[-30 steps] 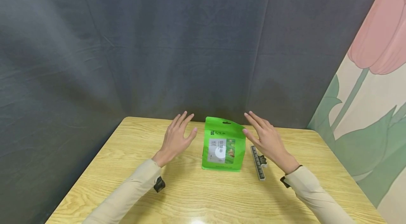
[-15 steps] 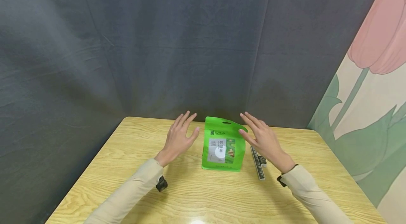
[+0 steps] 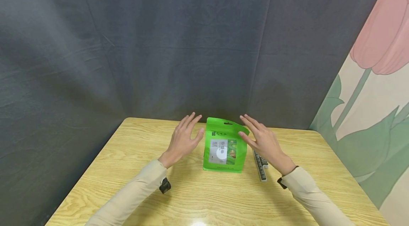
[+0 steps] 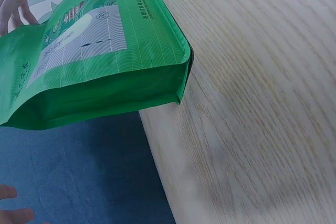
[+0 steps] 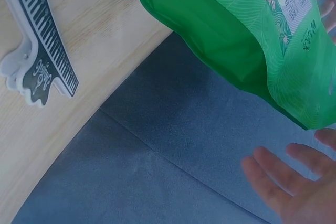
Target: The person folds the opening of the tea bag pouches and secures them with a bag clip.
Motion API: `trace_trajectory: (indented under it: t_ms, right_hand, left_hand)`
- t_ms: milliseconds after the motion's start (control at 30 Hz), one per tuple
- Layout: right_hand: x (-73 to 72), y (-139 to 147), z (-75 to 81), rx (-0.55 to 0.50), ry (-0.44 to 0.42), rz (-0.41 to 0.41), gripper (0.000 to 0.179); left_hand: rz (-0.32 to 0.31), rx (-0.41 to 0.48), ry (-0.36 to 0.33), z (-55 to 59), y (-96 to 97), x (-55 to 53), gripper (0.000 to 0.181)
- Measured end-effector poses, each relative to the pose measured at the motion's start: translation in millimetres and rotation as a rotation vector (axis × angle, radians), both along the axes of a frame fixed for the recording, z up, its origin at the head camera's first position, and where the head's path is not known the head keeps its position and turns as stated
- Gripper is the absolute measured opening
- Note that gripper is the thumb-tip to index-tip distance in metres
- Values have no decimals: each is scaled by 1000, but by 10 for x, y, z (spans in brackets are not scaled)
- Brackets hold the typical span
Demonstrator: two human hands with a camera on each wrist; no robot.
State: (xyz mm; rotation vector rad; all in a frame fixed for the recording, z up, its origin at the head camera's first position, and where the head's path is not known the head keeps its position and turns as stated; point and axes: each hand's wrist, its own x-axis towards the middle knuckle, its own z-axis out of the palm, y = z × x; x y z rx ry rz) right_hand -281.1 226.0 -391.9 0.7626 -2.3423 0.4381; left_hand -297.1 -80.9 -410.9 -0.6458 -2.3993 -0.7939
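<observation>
A bright green tea pouch point(image 3: 223, 133), with a grey and green label and a hang hole near its top, stands upright on the table. My left hand point(image 3: 183, 141) hovers just left of it, fingers spread, thumb tip close to its upper left edge. On the other side is my right hand point(image 3: 267, 145), fingers extended, its thumb overlapping the pouch's upper right edge in the head view. In the right wrist view, the fingers of the right hand point(image 5: 304, 182) show below the pouch's top corner point(image 5: 310, 114). Both palms face the pouch, and neither hand grips it.
Right of the pouch lies a flat strip with a piano-key print and a dark shaped ornament point(image 5: 42, 40), partly under the right hand in the head view. The wooden table point(image 3: 204, 197) ends at a dark grey curtain point(image 3: 191, 41). A tulip-painted wall point(image 3: 377, 119) is at the right.
Both hands have moved inward toward the pouch, the left one rightward and the right one leftward. The pouch and the piano-key strip have stayed in place.
</observation>
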Motion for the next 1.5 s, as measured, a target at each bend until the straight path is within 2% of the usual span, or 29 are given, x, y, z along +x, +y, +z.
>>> trace_trajectory:
  t_ms: [533,733,1033,1500]
  right_hand:
    - [13,-49,-47,-13,-5,26,58]
    - [19,-71,-49,-16,11,35,56]
    - [18,-95,-50,-44,53,52,43]
    - [8,-141,-49,-71,91,45,33]
  left_hand:
    - [-28,-16,7,-7,100,23,53]
    - [-43,-16,30,-11,127,24,53]
    - [-65,-3,65,19,186,19,54]
    - [-77,10,50,52,241,22,53]
